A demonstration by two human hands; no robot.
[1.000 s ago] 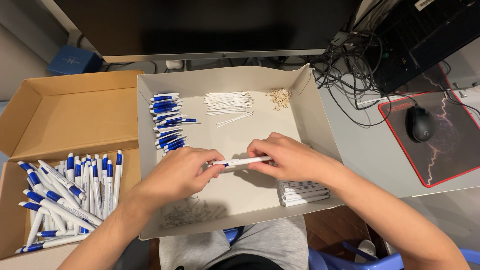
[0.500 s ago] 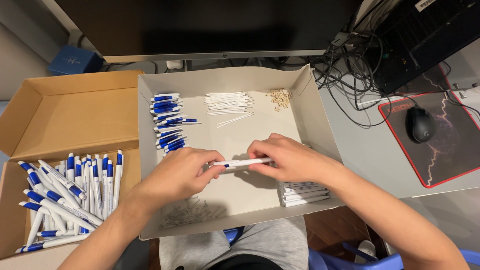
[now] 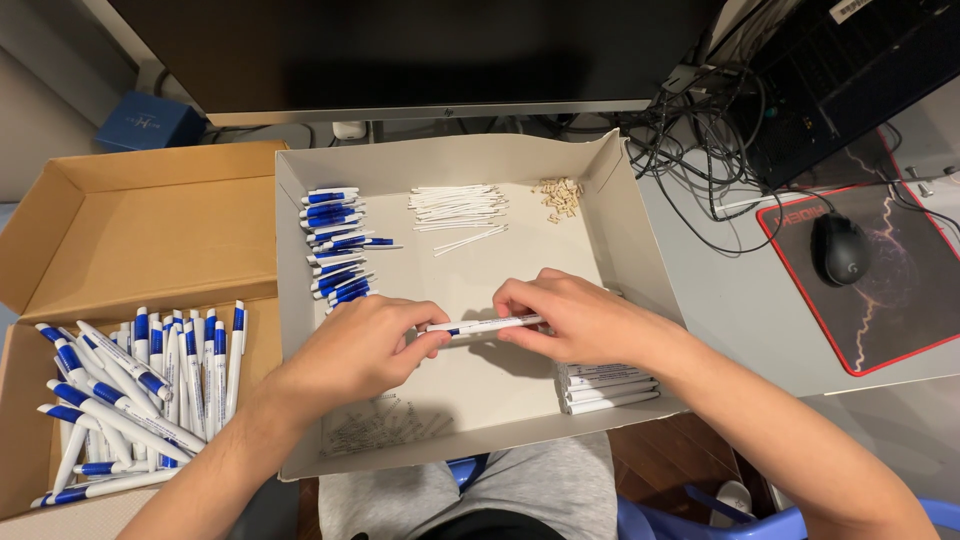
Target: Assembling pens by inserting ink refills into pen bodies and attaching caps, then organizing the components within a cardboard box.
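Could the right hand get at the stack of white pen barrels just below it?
Probably yes. The right hand sits just above the stack of white pen barrels with nothing between, though it currently pinches a pen.

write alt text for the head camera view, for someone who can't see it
Two bare hands, left hand and right hand, hold a white and blue pen between them over a shallow grey tray of pen parts. A cardboard box at left holds many finished pens; a monitor, cables and a mouse surround it.
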